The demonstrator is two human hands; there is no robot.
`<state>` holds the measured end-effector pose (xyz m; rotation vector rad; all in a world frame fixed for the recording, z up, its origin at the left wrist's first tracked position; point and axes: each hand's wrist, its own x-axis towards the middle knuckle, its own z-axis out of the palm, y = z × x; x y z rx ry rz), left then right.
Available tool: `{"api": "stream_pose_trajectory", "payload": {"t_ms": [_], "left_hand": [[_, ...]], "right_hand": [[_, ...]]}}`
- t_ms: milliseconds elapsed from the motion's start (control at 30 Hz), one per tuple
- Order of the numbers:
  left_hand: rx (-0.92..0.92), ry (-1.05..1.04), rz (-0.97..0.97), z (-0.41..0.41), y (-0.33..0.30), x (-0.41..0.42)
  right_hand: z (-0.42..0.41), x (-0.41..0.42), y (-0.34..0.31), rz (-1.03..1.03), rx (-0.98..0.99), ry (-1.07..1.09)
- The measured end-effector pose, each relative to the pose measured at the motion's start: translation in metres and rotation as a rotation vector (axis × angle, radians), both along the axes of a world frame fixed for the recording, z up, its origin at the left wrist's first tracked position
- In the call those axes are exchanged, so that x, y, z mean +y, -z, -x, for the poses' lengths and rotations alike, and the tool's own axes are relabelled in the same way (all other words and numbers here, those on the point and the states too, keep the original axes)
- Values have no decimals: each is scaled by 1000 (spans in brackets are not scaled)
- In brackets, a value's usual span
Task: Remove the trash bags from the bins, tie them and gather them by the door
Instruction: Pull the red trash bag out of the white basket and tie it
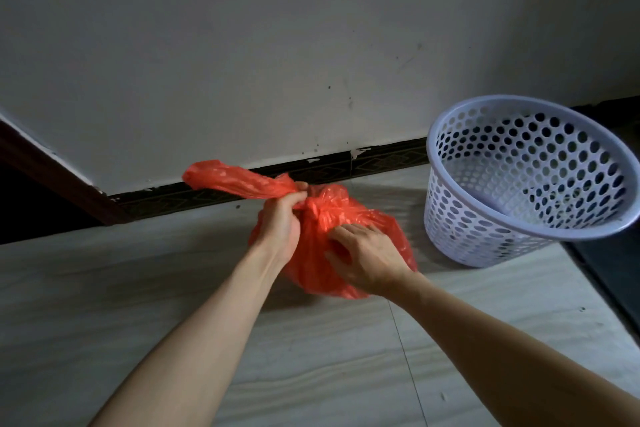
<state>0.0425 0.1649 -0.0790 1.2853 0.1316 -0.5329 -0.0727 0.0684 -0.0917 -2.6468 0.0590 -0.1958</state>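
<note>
One orange trash bag (322, 218) is seen, closed by one knot (313, 207) with one loose tail (239, 180) drawn out from it. One perforated white bin (519, 180) is counted. Two bare hands are shown, one left hand (282, 218) and one right hand (367, 256).

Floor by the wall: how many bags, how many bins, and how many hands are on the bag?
Red trash bags: 1
White perforated bins: 1, empty
Hands on the bag: 2, left hand gripping the twisted neck, right hand pressed on its side
Total: 4
</note>
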Motion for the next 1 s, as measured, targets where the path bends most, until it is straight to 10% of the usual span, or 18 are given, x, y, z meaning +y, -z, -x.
{"api": "stream_pose_trajectory", "payload": {"t_ms": [200,733,1000], "left_hand": [[-10,92,20,6,0,7],[-150,143,-185,18,5,-9],[-539,285,-1234,16,20,19]], "right_hand": [[-14,-3,-6,-581,-17,336],[-24,9,3,-482,-15,359],[-7,7,3,89,92,42]]}}
